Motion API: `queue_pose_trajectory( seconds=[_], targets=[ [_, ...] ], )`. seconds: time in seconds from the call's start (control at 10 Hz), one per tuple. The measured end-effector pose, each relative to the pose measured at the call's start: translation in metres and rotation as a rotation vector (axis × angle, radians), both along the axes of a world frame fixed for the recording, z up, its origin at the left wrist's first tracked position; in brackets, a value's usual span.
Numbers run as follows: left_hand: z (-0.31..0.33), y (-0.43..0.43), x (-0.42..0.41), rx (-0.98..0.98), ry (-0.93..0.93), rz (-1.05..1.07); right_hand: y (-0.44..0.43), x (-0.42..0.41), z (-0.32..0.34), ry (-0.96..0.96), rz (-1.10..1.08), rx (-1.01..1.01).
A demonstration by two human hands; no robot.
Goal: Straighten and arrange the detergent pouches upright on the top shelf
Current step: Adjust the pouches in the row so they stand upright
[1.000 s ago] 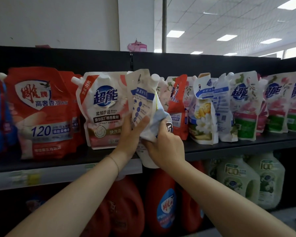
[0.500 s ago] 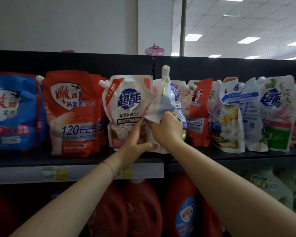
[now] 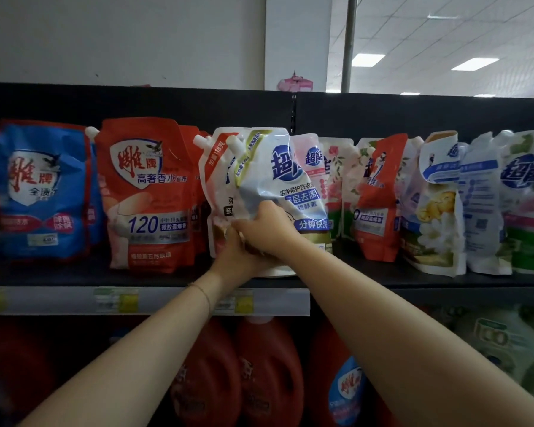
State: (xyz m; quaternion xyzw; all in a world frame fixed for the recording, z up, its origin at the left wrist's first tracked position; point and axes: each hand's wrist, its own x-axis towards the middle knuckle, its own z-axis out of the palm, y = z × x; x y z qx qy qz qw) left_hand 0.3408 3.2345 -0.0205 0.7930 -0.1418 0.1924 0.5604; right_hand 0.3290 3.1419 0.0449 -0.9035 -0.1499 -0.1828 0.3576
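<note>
A white-and-blue detergent pouch [image 3: 275,177] stands at the middle of the top shelf [image 3: 413,280], its printed front facing me and its spout cap at the upper left. My right hand [image 3: 267,224] grips its crumpled middle. My left hand [image 3: 235,257] holds its lower left corner from below. Directly behind it stands a white-and-pink pouch [image 3: 216,180], mostly covered. To the left stand a red pouch [image 3: 148,195] and a blue pouch [image 3: 40,192], both upright. To the right, several pouches lean and overlap, among them a red one [image 3: 379,198] and a folded-over white one [image 3: 438,208].
The shelf's front rail [image 3: 154,300] carries price labels. Red detergent jugs [image 3: 269,374] fill the lower shelf below my arms, and green-white jugs [image 3: 500,343] sit at the lower right. A black back panel [image 3: 167,106] closes the shelf behind the pouches.
The white-and-blue pouch turned from edge-on and crumpled to front-facing and settled lower onto the shelf. My right hand shifted down its front; my left hand moved under its lower corner.
</note>
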Motion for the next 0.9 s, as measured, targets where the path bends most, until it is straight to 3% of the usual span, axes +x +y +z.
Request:
queue_pose_trajectory(
  seconds=[0.1,0.2,0.3,0.5,0.6,0.7,0.9],
  targets=[
    [0.004,-0.005,0.005,-0.004,-0.018,0.113,-0.006,0.000,0.001,0.001,0.023,0.017],
    [0.021,-0.010,-0.002,-0.081,-0.027,-0.006,-0.013,-0.005,-0.006,-0.053,0.099,-0.006],
    [0.022,-0.001,-0.002,-0.023,-0.075,0.075,-0.020,-0.012,-0.017,-0.125,0.129,0.040],
    [0.005,0.000,-0.013,-0.096,-0.227,0.131,-0.044,-0.027,-0.032,-0.435,-0.136,-0.177],
    [-0.002,-0.004,-0.010,0.216,-0.496,0.425,-0.054,-0.026,-0.032,-0.451,-0.212,-0.141],
    [-0.005,-0.011,-0.016,0.453,-0.749,0.482,-0.055,-0.016,-0.035,-0.326,-0.132,0.099],
    [-0.007,-0.022,-0.025,0.690,-0.937,0.401,-0.067,-0.001,-0.032,-0.116,0.142,0.314]
  ],
)
